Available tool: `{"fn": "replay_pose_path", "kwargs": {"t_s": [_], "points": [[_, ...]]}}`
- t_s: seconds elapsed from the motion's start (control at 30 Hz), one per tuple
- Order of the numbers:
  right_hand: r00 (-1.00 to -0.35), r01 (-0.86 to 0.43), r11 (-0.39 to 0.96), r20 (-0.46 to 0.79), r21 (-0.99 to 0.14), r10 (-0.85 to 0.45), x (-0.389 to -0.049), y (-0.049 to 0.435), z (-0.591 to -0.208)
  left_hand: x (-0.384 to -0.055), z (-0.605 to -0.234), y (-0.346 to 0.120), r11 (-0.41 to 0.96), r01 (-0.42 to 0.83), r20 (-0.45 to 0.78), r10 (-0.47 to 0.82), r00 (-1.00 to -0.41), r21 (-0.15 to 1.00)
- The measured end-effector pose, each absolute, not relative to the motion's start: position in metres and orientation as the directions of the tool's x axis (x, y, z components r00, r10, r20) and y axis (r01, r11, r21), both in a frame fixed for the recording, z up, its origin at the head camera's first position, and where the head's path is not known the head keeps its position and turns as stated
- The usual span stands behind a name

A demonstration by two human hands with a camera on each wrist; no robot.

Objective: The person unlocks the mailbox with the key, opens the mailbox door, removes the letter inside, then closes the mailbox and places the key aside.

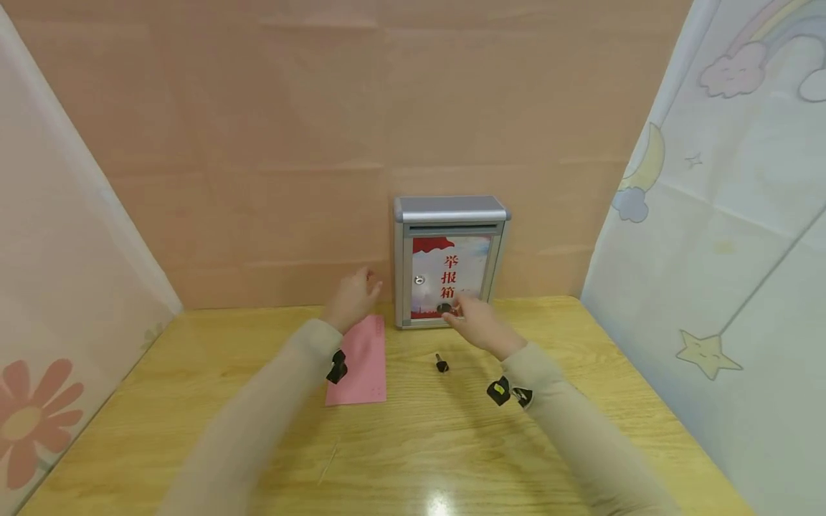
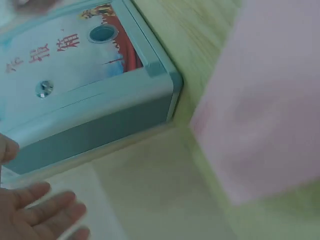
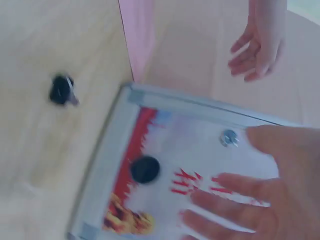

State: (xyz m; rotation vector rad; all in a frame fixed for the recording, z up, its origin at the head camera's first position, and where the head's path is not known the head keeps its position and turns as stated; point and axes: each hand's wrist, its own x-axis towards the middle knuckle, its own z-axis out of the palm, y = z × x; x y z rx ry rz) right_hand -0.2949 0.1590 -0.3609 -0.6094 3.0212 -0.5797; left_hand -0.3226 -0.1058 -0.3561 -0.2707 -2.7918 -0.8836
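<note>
A silver wall-mount letter box (image 1: 452,208) with red Chinese characters on its white front stands at the back of the table. A keyhole lock (image 3: 229,138) and a dark round window (image 3: 145,169) are on that front. My right hand (image 1: 480,324) hovers before the lower front, its fingers spread and holding nothing. To the left of the box, my left hand (image 1: 353,297) is raised with loose fingers and an empty palm. On the table in front of the box lies a key with a black head (image 1: 442,364). A pink paper sheet (image 1: 366,369) lies below my left hand.
The wooden table (image 1: 271,387) backs onto a peach-coloured curtain (image 1: 258,143). Patterned cloths hang at both sides, the right one (image 1: 729,215) showing a moon and stars. Black wrist straps (image 1: 499,391) sit over the sleeves.
</note>
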Motion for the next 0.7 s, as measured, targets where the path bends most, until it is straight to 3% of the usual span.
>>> {"fn": "replay_pose_path", "kwargs": {"t_s": [0.13,0.27,0.47,0.7], "points": [[-0.885,-0.442,0.864,0.274,-0.240,-0.377,-0.291,0.166,-0.351,-0.303,-0.349,-0.115,0.919,0.246,0.271,0.162,-0.949,0.310],[-0.850,-0.465,0.874,0.347,-0.140,-0.397,-0.289,0.172,-0.354,-0.284,-0.353,-0.124,0.949,0.268,0.295,0.213,-0.932,0.163],[-0.879,-0.425,0.901,0.278,-0.086,-0.388,-0.288,0.177,-0.371,-0.265,-0.379,-0.127,0.961,0.258,0.244,0.228,-0.943,0.101],[-0.905,-0.408,0.903,0.194,-0.136,-0.379,-0.280,0.175,-0.383,-0.258,-0.400,-0.124,0.975,0.217,0.119,0.211,-0.970,0.048]]}}
